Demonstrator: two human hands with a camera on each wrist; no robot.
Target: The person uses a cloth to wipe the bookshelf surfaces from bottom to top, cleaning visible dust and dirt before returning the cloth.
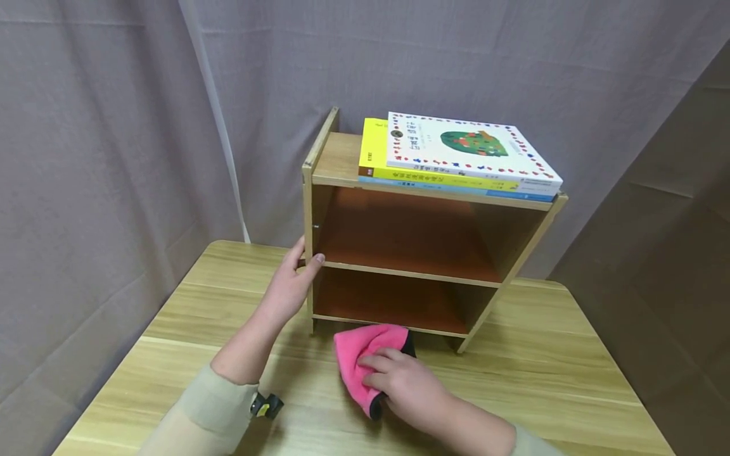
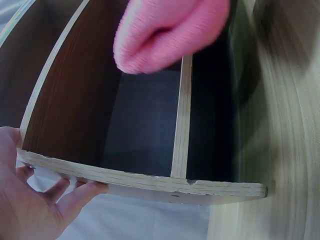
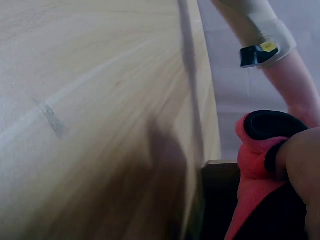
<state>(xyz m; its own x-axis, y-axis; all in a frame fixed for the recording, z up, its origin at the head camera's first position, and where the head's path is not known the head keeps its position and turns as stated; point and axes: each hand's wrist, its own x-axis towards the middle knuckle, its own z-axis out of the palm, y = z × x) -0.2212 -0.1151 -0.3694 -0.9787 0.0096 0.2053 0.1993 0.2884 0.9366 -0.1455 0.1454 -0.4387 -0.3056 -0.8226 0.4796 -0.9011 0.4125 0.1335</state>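
A small wooden bookshelf (image 1: 407,273) with open compartments stands on the table. My left hand (image 1: 291,285) grips its left side panel, the thumb at the front edge by the middle board and the fingers along the outer face. In the left wrist view the left hand (image 2: 30,200) shows at the panel's edge. My right hand (image 1: 407,386) holds a pink cloth (image 1: 356,354) with black parts, in front of the lowest board. The right wrist view shows the bunched cloth (image 3: 252,160) in that hand; some of its fingers are hidden by the cloth.
Several books (image 1: 456,149) lie stacked on the shelf's top board, a white-covered one uppermost and a yellow one below it. Grey curtains (image 1: 274,76) hang behind and beside the wooden table (image 1: 542,380). A small black device (image 1: 267,405) sits at the left cuff.
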